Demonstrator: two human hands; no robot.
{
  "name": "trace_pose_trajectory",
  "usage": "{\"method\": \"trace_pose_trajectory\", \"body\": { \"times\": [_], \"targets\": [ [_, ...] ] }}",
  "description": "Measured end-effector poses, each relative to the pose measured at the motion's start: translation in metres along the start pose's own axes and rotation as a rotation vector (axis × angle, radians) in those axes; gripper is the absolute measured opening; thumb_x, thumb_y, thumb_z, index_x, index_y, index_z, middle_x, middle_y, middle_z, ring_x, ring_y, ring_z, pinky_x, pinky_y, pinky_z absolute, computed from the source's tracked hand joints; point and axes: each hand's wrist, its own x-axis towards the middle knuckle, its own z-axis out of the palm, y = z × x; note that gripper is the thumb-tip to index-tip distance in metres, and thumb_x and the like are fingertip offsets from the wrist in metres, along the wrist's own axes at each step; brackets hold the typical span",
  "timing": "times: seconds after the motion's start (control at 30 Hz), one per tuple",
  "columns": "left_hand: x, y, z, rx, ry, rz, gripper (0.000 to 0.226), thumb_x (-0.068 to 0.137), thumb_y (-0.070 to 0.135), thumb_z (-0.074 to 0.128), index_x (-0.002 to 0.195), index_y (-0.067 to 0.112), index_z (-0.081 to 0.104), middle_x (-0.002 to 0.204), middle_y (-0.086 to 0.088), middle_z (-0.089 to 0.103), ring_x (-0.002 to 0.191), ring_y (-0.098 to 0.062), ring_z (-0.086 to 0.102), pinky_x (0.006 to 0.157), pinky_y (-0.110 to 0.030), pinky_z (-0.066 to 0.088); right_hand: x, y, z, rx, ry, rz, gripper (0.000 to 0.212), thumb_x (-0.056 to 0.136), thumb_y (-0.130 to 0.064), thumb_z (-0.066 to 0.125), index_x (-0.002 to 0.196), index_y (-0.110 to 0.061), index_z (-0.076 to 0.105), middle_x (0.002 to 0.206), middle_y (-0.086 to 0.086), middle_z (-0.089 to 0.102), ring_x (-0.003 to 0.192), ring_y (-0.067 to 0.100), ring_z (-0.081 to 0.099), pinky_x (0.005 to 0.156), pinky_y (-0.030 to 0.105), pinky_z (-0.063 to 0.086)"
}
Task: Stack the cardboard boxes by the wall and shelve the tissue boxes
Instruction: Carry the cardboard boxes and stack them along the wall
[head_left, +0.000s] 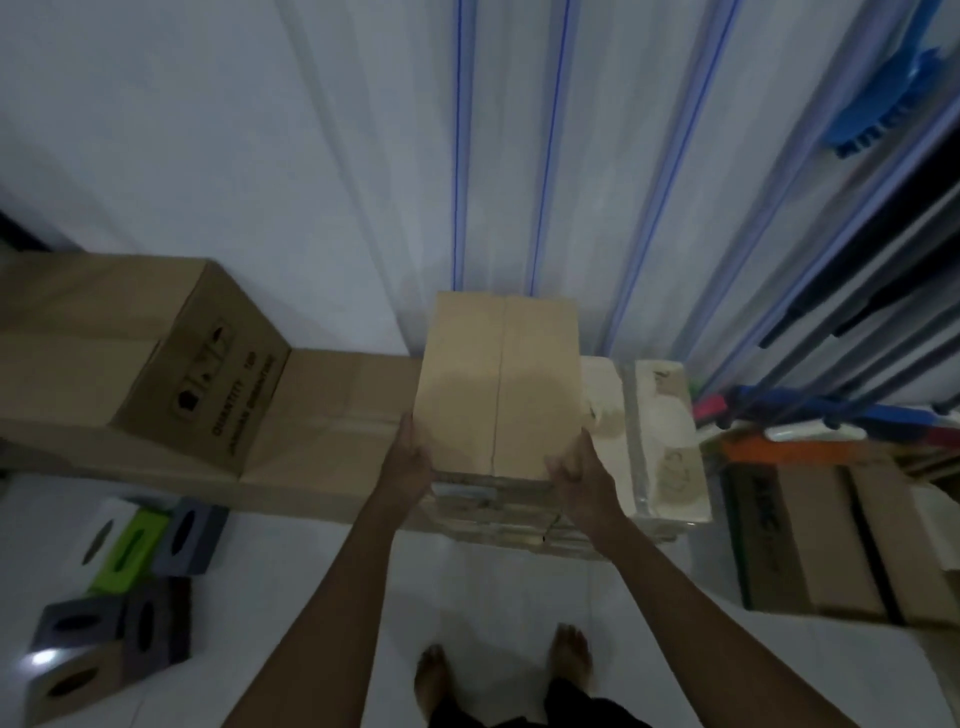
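A plain tan cardboard box (498, 382) sits on top of a stack of boxes against the white wall. My left hand (410, 457) grips its near left corner and my right hand (576, 470) grips its near right corner. A larger printed cardboard box (156, 353) stands to the left on a long flat carton (332, 415). Several tissue boxes (130, 561), white, green, grey and brown, lie on the floor at the lower left.
A pale taped box (660, 441) sits right of the stack. A brown carton with black straps (810, 540) stands at the right, with mop and broom handles (831, 322) leaning above it. My bare feet (504, 670) stand on white tiles.
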Motion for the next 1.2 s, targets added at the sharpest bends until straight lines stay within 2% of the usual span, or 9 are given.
{"method": "trace_pose_trajectory", "body": {
  "times": [0.07,0.13,0.17,0.23,0.37,0.5,0.8,1.07,1.2],
  "targets": [
    [0.001,0.0,0.003,0.084,0.002,0.021,0.066,0.098,0.014,0.04,0.161,0.01,0.02,0.158,-0.016,0.04,0.132,-0.034,0.051,0.094,-0.029,0.048,0.0,-0.002,0.0,-0.021,-0.027,0.029,0.077,0.1,-0.029,0.058,0.159,-0.008,0.013,0.108,0.002,0.057,0.105,0.024,0.053,0.081,0.028,0.037],
    [-0.004,-0.002,0.006,0.133,0.017,0.009,0.062,0.104,0.012,0.037,0.162,0.007,0.016,0.165,-0.015,0.028,0.148,-0.032,0.034,0.113,-0.034,0.034,-0.002,-0.006,0.001,-0.029,-0.022,0.06,0.076,0.101,-0.027,0.057,0.158,-0.001,0.014,0.147,0.018,0.045,0.132,0.033,0.046,0.094,0.032,0.039],
    [-0.009,-0.001,0.007,0.154,0.028,0.016,0.06,0.106,0.013,0.036,0.162,0.007,0.015,0.167,-0.013,0.023,0.151,-0.029,0.028,0.117,-0.034,0.029,-0.003,-0.008,0.002,-0.045,0.022,0.046,0.072,0.101,-0.023,0.058,0.155,0.003,0.019,0.152,0.021,0.039,0.136,0.036,0.042,0.099,0.035,0.038],
    [-0.019,-0.004,0.005,0.197,0.117,0.064,0.06,0.105,0.023,0.043,0.161,0.01,0.023,0.165,-0.012,0.029,0.148,-0.029,0.034,0.117,-0.04,0.034,-0.008,-0.015,0.008,-0.089,0.137,-0.029,0.063,0.098,-0.019,0.06,0.15,0.004,0.031,0.156,0.021,0.034,0.14,0.038,0.037,0.107,0.039,0.036],
    [-0.046,-0.021,-0.008,0.452,0.374,0.271,0.053,0.088,0.031,0.06,0.137,0.013,0.054,0.134,-0.013,0.061,0.121,-0.037,0.058,0.093,-0.052,0.052,-0.028,-0.039,0.033,-0.284,0.258,-0.349,0.067,0.09,-0.021,0.067,0.152,-0.015,0.041,0.163,0.007,0.028,0.151,0.029,0.021,0.122,0.047,0.023],
    [-0.073,-0.057,-0.05,0.687,0.408,0.219,0.073,0.079,0.037,0.071,0.148,0.024,0.052,0.151,-0.007,0.052,0.141,-0.033,0.047,0.112,-0.058,0.038,-0.054,-0.078,0.09,-0.575,0.121,-0.64,0.067,0.083,-0.033,0.069,0.146,-0.02,0.05,0.159,0.009,0.037,0.148,0.036,0.03,0.115,0.059,0.026],
    [-0.134,-0.208,-0.212,0.554,0.614,-0.105,0.07,0.096,0.04,0.056,0.16,0.035,0.028,0.168,0.001,0.025,0.156,-0.028,0.016,0.122,-0.056,0.016,-0.147,-0.166,0.29,-0.803,-0.201,-0.886,0.065,0.089,-0.056,0.039,0.146,-0.025,0.048,0.157,0.011,0.039,0.143,0.039,0.036,0.111,0.059,0.036],
    [-0.221,-0.336,-0.333,0.423,0.786,-0.424,0.072,0.096,0.039,0.057,0.16,0.033,0.024,0.168,-0.001,0.024,0.155,-0.03,0.017,0.119,-0.056,0.028,-0.252,-0.209,0.456,-0.677,-0.519,-0.986,0.063,0.096,-0.051,0.05,0.154,-0.035,0.034,0.166,0.001,0.02,0.152,0.027,0.017,0.121,0.05,0.022],
    [-0.26,-0.394,-0.378,0.268,0.888,-0.574,0.07,0.101,0.038,0.051,0.162,0.032,0.017,0.17,0.003,0.015,0.157,-0.025,0.009,0.122,-0.054,0.019,-0.297,-0.233,0.535,-0.641,-0.701,-1.021,0.066,0.098,-0.052,0.052,0.156,-0.035,0.027,0.167,0.002,0.015,0.154,0.024,0.01,0.123,0.046,0.019]
  ]
}}
